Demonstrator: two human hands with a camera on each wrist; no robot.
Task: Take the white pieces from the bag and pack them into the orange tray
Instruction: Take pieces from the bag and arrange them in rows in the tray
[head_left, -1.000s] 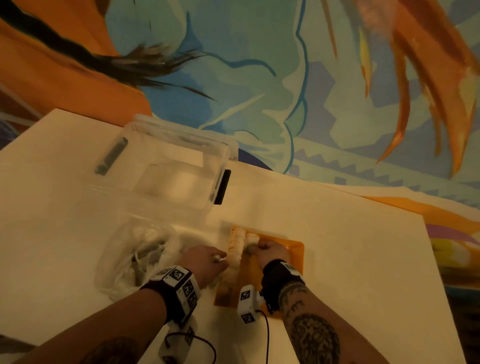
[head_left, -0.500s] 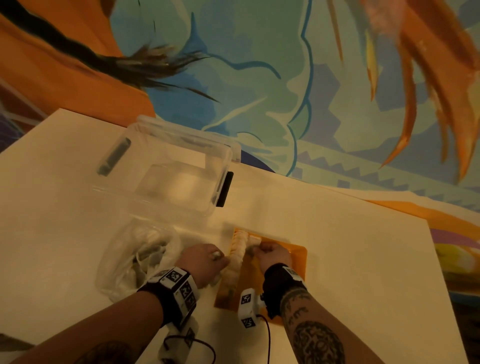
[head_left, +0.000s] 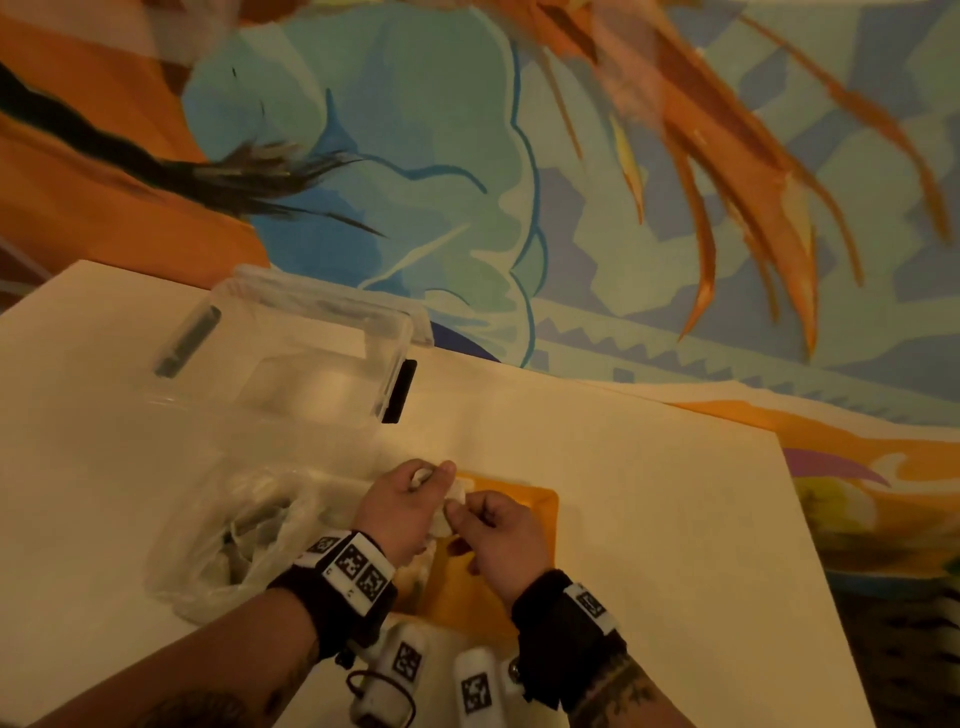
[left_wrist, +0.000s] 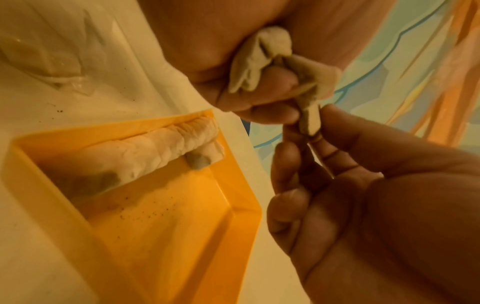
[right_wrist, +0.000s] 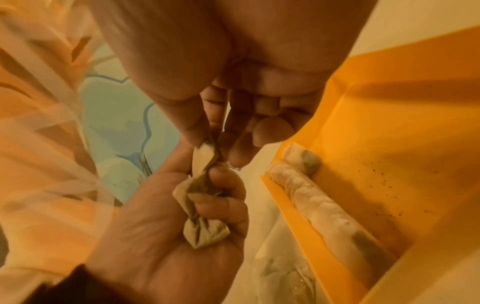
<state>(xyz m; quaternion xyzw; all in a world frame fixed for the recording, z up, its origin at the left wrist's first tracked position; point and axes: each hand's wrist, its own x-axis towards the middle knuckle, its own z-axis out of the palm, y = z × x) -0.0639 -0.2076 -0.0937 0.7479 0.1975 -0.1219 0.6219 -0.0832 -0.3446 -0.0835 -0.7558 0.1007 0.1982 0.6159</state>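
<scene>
My left hand (head_left: 415, 499) grips a crumpled white piece (left_wrist: 270, 59) in curled fingers, raised above the orange tray (head_left: 540, 501). My right hand (head_left: 483, 519) pinches the free end of that same piece (right_wrist: 205, 154) between thumb and forefinger. The orange tray (left_wrist: 161, 236) lies on the table under both hands. A row of white pieces (left_wrist: 155, 152) lines its left wall, seen too in the right wrist view as a row of white pieces (right_wrist: 311, 197). The clear plastic bag (head_left: 234, 540) lies left of the tray with more pieces inside.
A clear plastic box (head_left: 311, 358) with a black latch (head_left: 399, 391) stands on the pale table (head_left: 649, 493) beyond the bag. A dark bar (head_left: 188, 340) lies at the box's left. The table's right edge (head_left: 810, 545) borders a patterned floor.
Both hands rose from the row in the tray and came together. The right hand now pinches the end of the piece that the left hand holds.
</scene>
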